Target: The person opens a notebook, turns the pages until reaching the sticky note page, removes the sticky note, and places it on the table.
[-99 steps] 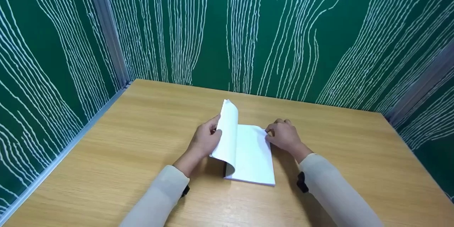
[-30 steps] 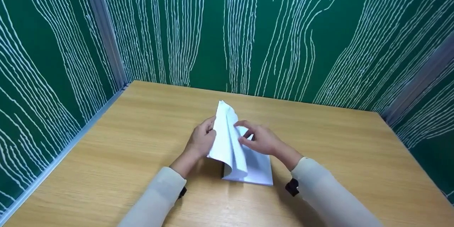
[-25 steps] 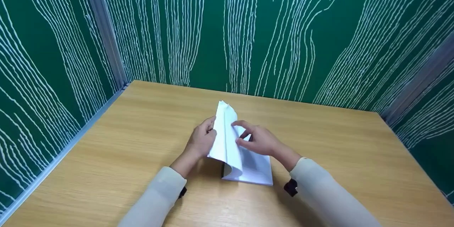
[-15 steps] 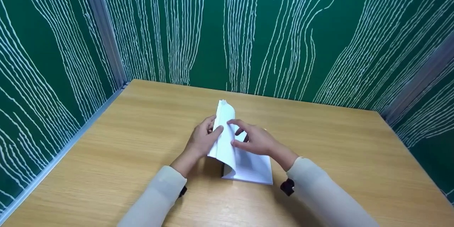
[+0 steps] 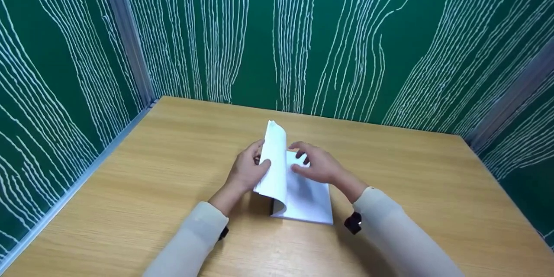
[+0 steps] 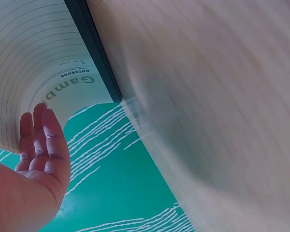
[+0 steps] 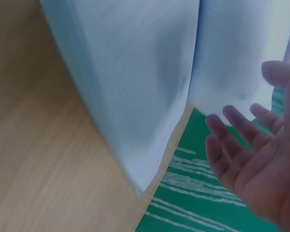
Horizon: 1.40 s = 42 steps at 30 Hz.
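An open notebook lies on the wooden table, its right-hand pages flat and white. My left hand grips the raised left-hand pages, thumb on the near face and fingers behind. From the left wrist view, the back of that lifted part shows ruled lines, the printed word NOTEBOOK and a dark spine. Over the right-hand page hovers my right hand, fingers loosely bent and holding nothing. The right wrist view shows its fingers apart from the paper's corner.
Green walls with white wavy lines stand behind the table and at both sides. A grey post rises at the left back corner. Dark wrist devices sit at both cuffs.
A page under my right fingers has swung left and joined the raised pages. My left thumb lifted, then came down on them. The right hand has drawn back rightward off the paper.
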Each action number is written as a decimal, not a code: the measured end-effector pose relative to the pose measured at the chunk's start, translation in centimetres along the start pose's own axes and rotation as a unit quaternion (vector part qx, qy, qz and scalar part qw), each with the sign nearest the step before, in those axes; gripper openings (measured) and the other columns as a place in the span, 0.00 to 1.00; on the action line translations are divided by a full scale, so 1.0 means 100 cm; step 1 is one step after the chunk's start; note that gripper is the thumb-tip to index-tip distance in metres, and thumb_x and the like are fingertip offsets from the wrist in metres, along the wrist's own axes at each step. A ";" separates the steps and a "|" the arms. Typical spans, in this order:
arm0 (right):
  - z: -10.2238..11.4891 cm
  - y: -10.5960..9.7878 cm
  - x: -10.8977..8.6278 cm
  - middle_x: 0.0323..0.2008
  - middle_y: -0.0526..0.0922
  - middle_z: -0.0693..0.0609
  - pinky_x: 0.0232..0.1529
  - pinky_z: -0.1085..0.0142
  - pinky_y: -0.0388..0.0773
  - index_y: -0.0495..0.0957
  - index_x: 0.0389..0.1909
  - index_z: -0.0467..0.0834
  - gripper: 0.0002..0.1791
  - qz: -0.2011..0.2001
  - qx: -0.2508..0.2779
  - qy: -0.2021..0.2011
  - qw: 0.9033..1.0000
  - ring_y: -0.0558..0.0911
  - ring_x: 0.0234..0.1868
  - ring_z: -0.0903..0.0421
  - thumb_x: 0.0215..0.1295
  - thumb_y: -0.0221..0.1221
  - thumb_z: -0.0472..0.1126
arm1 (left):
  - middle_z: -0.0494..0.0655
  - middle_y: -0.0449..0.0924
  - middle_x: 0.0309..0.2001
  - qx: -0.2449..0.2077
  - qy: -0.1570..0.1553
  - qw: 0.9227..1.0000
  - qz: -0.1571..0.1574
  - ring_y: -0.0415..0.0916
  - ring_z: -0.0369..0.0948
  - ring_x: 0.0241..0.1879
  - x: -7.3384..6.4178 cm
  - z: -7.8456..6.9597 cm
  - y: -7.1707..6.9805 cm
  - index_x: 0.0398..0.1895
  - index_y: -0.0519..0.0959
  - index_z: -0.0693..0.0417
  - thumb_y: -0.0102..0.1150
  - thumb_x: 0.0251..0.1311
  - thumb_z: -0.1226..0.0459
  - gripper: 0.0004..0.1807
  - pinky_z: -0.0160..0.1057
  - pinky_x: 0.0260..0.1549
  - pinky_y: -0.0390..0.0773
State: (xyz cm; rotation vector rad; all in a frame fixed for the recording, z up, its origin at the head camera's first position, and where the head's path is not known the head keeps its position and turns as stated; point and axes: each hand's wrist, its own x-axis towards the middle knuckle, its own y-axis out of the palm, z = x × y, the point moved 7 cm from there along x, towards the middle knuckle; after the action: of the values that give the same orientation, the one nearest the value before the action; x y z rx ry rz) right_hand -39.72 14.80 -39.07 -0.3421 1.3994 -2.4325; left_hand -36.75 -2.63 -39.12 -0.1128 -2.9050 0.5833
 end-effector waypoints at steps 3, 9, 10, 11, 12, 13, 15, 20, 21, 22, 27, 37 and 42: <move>-0.010 -0.006 0.003 0.43 0.76 0.51 0.37 0.62 0.75 0.68 0.52 0.53 0.24 -0.021 -0.024 0.007 0.999 0.75 0.41 0.53 0.52 0.58 0.51 | 0.43 0.75 0.46 0.000 0.011 1.000 -0.005 0.72 0.38 0.39 0.000 -0.002 -0.001 0.62 0.60 0.47 0.49 0.54 0.61 0.29 0.36 0.37 0.73; -0.033 -0.016 0.004 0.45 0.75 0.50 0.42 0.59 0.74 0.71 0.48 0.50 0.21 -0.046 -0.061 0.034 0.996 0.74 0.44 0.51 0.52 0.58 0.50 | 0.41 0.75 0.40 0.005 0.014 1.000 -0.008 0.71 0.37 0.36 0.000 -0.003 -0.001 0.62 0.60 0.48 0.47 0.56 0.61 0.28 0.34 0.36 0.72; -0.037 -0.017 0.004 0.45 0.75 0.50 0.41 0.59 0.74 0.71 0.48 0.51 0.20 -0.048 -0.067 0.042 0.996 0.74 0.44 0.51 0.52 0.58 0.50 | 0.41 0.75 0.40 0.005 0.013 1.000 -0.008 0.71 0.37 0.37 0.000 -0.003 -0.001 0.62 0.60 0.48 0.46 0.56 0.61 0.28 0.34 0.36 0.72; -0.042 -0.018 0.004 0.45 0.74 0.50 0.41 0.59 0.74 0.72 0.47 0.52 0.20 -0.050 -0.072 0.050 0.995 0.74 0.43 0.51 0.52 0.57 0.50 | 0.41 0.75 0.41 0.006 0.013 1.000 -0.007 0.71 0.37 0.37 0.000 -0.003 -0.001 0.63 0.60 0.48 0.46 0.56 0.61 0.28 0.34 0.36 0.72; -0.046 -0.019 0.003 0.45 0.74 0.50 0.40 0.60 0.74 0.72 0.46 0.52 0.19 -0.051 -0.077 0.058 0.994 0.73 0.43 0.52 0.52 0.57 0.50 | 0.41 0.75 0.40 0.006 0.013 1.000 -0.007 0.71 0.36 0.37 0.001 -0.003 0.000 0.63 0.60 0.49 0.46 0.56 0.61 0.27 0.34 0.37 0.72; -0.050 -0.020 0.003 0.45 0.73 0.49 0.40 0.59 0.74 0.73 0.46 0.53 0.18 -0.052 -0.082 0.064 0.993 0.73 0.42 0.51 0.53 0.57 0.50 | 0.41 0.74 0.40 0.007 0.012 1.000 -0.007 0.71 0.36 0.38 0.001 -0.003 0.000 0.63 0.60 0.49 0.45 0.57 0.61 0.27 0.34 0.38 0.72; -0.058 -0.021 0.002 0.45 0.73 0.50 0.41 0.59 0.73 0.74 0.44 0.54 0.16 -0.056 -0.100 0.079 0.990 0.71 0.42 0.52 0.53 0.57 0.50 | 0.42 0.74 0.37 0.008 0.014 1.000 -0.007 0.70 0.36 0.38 0.001 -0.002 0.000 0.63 0.60 0.49 0.45 0.57 0.61 0.27 0.34 0.38 0.72; -0.074 -0.021 -0.001 0.47 0.71 0.48 0.46 0.51 0.68 0.77 0.44 0.54 0.15 -0.044 -0.146 0.100 0.983 0.67 0.45 0.48 0.53 0.57 0.47 | 0.43 0.73 0.37 0.011 0.012 1.000 -0.008 0.69 0.37 0.40 0.001 -0.001 -0.001 0.63 0.60 0.48 0.44 0.58 0.61 0.27 0.35 0.40 0.71; -0.076 -0.020 -0.002 0.47 0.71 0.47 0.46 0.50 0.68 0.77 0.44 0.54 0.15 -0.040 -0.154 0.102 0.982 0.66 0.46 0.48 0.53 0.57 0.46 | 0.42 0.73 0.40 0.010 0.010 1.000 -0.008 0.69 0.36 0.41 0.001 -0.001 -0.001 0.63 0.60 0.48 0.45 0.58 0.61 0.27 0.35 0.41 0.70; -0.079 -0.019 -0.002 0.47 0.71 0.46 0.46 0.49 0.67 0.77 0.45 0.54 0.16 -0.036 -0.162 0.104 0.981 0.66 0.45 0.47 0.53 0.57 0.46 | 0.42 0.73 0.43 0.008 0.008 1.000 -0.008 0.69 0.36 0.42 0.001 -0.001 -0.001 0.63 0.60 0.48 0.45 0.58 0.60 0.27 0.35 0.41 0.71; -0.084 -0.016 -0.001 0.44 0.72 0.45 0.43 0.48 0.67 0.77 0.46 0.53 0.17 -0.031 -0.192 0.108 0.975 0.66 0.43 0.47 0.53 0.57 0.46 | 0.42 0.71 0.51 -0.006 0.006 1.000 -0.007 0.70 0.36 0.43 0.000 0.000 -0.001 0.63 0.59 0.48 0.45 0.58 0.61 0.27 0.35 0.42 0.72; -0.082 -0.010 0.000 0.43 0.74 0.44 0.41 0.47 0.71 0.77 0.47 0.50 0.18 -0.028 -0.229 0.096 0.968 0.67 0.43 0.46 0.54 0.57 0.45 | 0.44 0.74 0.47 -0.004 0.029 1.000 -0.003 0.72 0.37 0.38 -0.001 -0.005 -0.002 0.62 0.60 0.51 0.45 0.57 0.62 0.26 0.34 0.36 0.73; -0.081 -0.009 0.002 0.42 0.75 0.45 0.42 0.51 0.70 0.78 0.46 0.49 0.17 -0.023 -0.213 0.098 0.972 0.66 0.42 0.47 0.54 0.56 0.43 | 0.44 0.72 0.51 -0.007 0.016 1.000 -0.004 0.71 0.37 0.40 -0.001 -0.003 -0.002 0.63 0.60 0.51 0.44 0.58 0.62 0.26 0.34 0.37 0.73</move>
State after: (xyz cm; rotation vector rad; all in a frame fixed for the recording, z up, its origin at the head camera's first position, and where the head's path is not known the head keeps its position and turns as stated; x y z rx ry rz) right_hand -42.93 21.55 -42.24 -0.2357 2.0258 -2.2320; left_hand -36.65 -2.73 -38.80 -0.1109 -2.8784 0.5548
